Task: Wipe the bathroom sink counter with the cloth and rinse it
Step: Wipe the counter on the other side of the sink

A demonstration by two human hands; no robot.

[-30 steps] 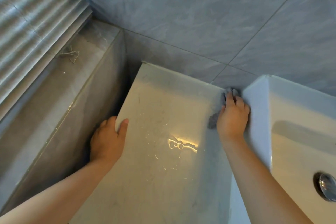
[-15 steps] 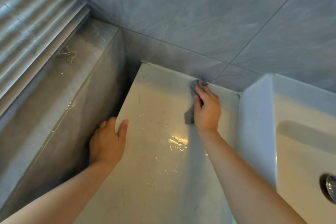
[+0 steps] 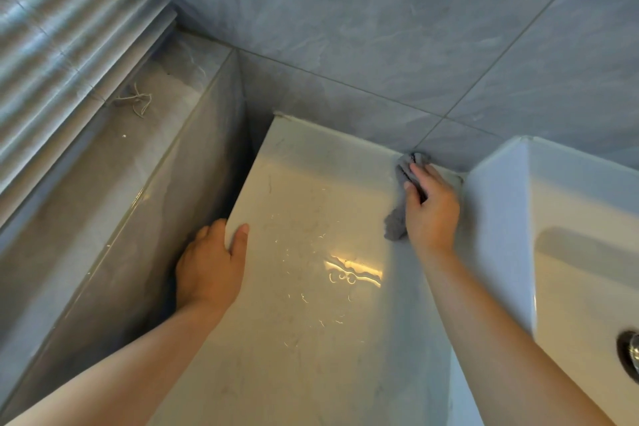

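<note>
1. The cloth (image 3: 397, 218) is a small grey wad lying on the tabletop (image 3: 311, 339), at the back edge where the surface meets the tiled wall (image 3: 380, 28), just beside the outer wall of the white sink (image 3: 498, 218).
2. The right hand (image 3: 430, 211) lies flat on top of the cloth, fingers extended and pressing it down; one end of the cloth protrudes past the fingertips, the other past the heel of the hand.
3. The left hand (image 3: 211, 266) is spread over the left edge of the tabletop, thumb on top, the other fingers curled over the side. It holds nothing.
4. Risk: the cloth is bunched, so contact area is small. Strokes may leave unwiped strips, particularly in the seam along the wall and the narrow corner against the sink.
5. Risk: water streaks (image 3: 352, 273) glint near the centre of the tabletop. A bracing hand may slide on the wet surface.
6. Risk: pressed only from above, not gripped, the cloth may slip out from under the palm during a fast stroke.
7. Judgement: wiping is under way; rinsing is not yet begun.
</note>
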